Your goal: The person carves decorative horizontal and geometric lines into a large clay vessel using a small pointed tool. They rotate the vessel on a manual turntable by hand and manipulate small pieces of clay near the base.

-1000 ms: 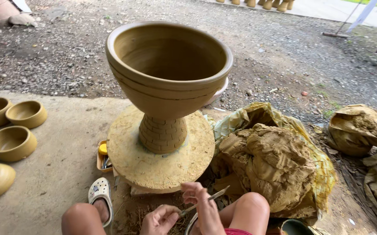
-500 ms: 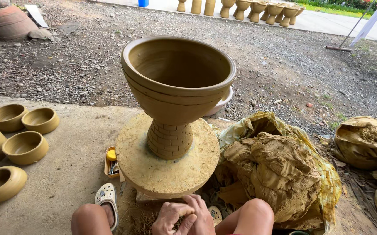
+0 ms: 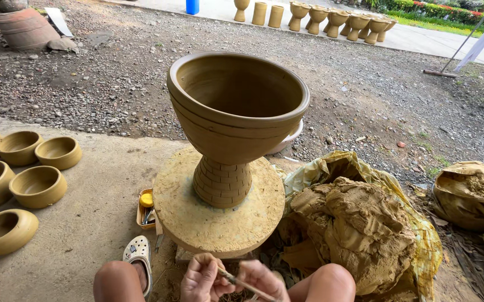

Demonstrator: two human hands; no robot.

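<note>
Both hands sit low at the bottom edge, between the knees; the left hand [image 3: 204, 278] is curled almost closed around the near end of a thin stick [image 3: 246, 284], and the right hand [image 3: 264, 279] has its fingers folded loosely over the far end, so the stick lies slanted across both. A second ago the hands were apart, the right one lifting the stick alone; half a second ago they were pressed together; now they have drawn slightly apart with the stick spanning them, which reads as the tool being readied or wiped, not yet put to the clay.

Just beyond the hands lies the round wheel [image 3: 219, 215]; on it stands the tall clay pot [image 3: 236, 120], wide bowl above a narrow ribbed foot, upright and untouched. To the right a heap of raw clay [image 3: 353, 235] rests on yellow plastic; to the left a white sandal [image 3: 137, 253], a small orange tray [image 3: 145, 208] and several shallow bowls [image 3: 38, 187] on the concrete.
</note>
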